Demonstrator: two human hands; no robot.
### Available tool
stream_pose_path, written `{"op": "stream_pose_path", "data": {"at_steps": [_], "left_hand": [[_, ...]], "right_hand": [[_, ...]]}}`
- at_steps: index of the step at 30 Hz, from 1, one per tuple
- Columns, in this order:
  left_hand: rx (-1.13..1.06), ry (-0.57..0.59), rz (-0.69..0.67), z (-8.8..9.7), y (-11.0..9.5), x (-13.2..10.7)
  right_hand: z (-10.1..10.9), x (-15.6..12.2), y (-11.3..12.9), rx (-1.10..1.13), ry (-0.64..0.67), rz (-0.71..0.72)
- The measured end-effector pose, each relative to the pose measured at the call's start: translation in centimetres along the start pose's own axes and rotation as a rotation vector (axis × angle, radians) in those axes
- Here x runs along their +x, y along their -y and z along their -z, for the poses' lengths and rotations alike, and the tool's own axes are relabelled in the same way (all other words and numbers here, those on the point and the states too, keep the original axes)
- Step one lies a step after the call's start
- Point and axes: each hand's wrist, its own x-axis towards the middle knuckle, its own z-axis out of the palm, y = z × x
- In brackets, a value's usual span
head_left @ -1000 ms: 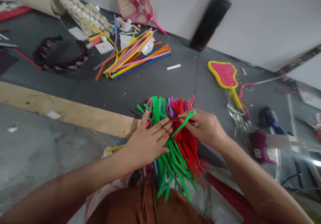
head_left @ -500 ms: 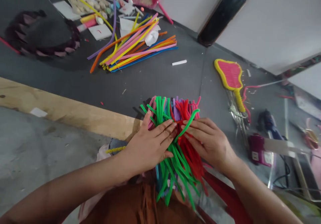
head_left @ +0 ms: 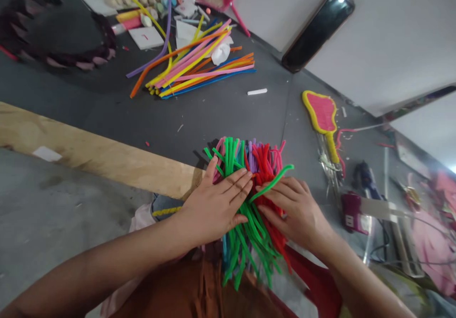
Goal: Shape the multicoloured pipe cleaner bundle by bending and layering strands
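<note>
- Near the bottom centre, on the grey mat (head_left: 221,113): one bundle of pipe cleaners (head_left: 249,154), with green, red, purple and pink stems. They are too many and too overlapped to count.
- Two hands rest on the bundle.
- Left hand (head_left: 213,208): flat, palm down, fingers together, pressing the green side. It grips nothing.
- Right hand (head_left: 295,208): fingers stretched out over the red side.
- One single green stem (head_left: 276,180) rises from between the fingertips of both hands and curves up to the right. I cannot tell whether the right hand pinches it.
- One wooden board (head_left: 89,149) lies just left of the bundle, with its end under the left hand.
- One loose pile of long pipe cleaners (head_left: 199,66) lies farther back, well apart from the bundle. It has yellow, pink, orange, blue and purple stems.
- One short white stick (head_left: 257,91) lies near that pile.
- One pink paddle with a yellow rim (head_left: 320,113) lies to the right of the bundle.
- One dark phone (head_left: 317,30) leans on the wall.
</note>
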Motion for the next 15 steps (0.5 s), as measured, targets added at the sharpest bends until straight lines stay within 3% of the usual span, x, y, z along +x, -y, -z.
{"op": "stream_pose_path", "data": {"at_steps": [8,15], "left_hand": [[0.047,0.061,0.044,0.8,-0.6,0.8],[0.024,0.21,0.02,2.0,-0.4,2.7]], "right_hand": [[-0.4,-0.3,1.0,-0.12,-0.137,0.082],[-0.2,-1.0,0.9,-0.179,-0.107,0.154]]}}
